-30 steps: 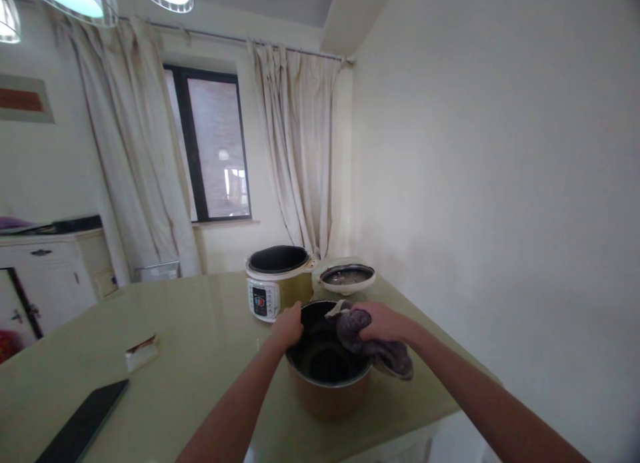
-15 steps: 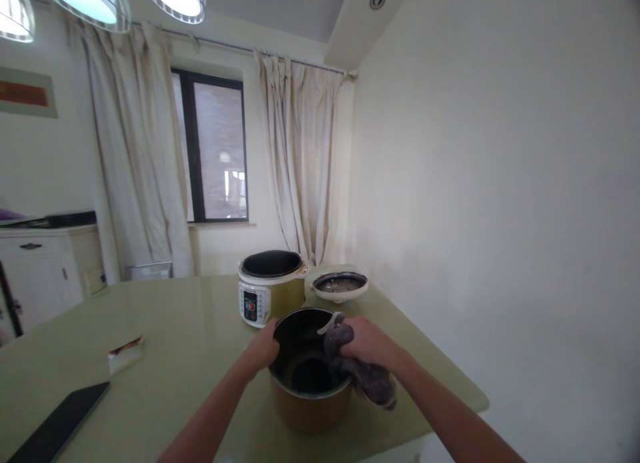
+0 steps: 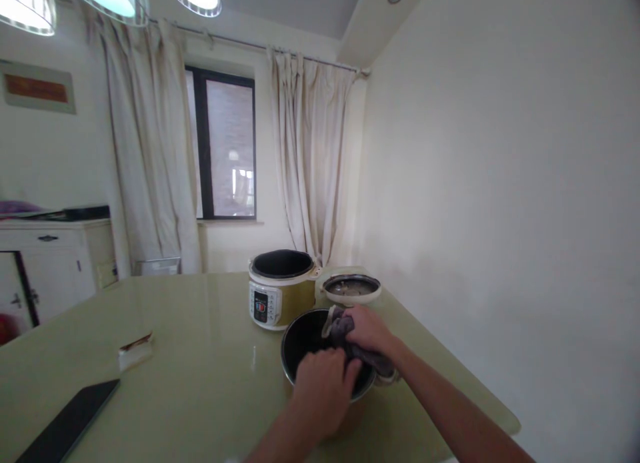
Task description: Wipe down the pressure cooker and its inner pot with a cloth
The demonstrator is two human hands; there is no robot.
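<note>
A gold inner pot with a dark inside stands on the pale green table near me. My right hand grips a grey-purple cloth and presses it on the pot's far right rim. My left hand rests over the pot's near rim and covers part of its opening. Just behind stands the rice cooker body, open and without its inner pot. Its lid lies upside down to the right of it.
A dark flat tablet or phone lies at the table's near left. A small white packet sits beyond it. The wall runs close along the table's right side. A white cabinet and curtained window stand behind.
My left hand has moved from the pot's left rim to its near rim, over the opening. My right hand with the cloth stays on the right rim. The view has shifted slightly.
</note>
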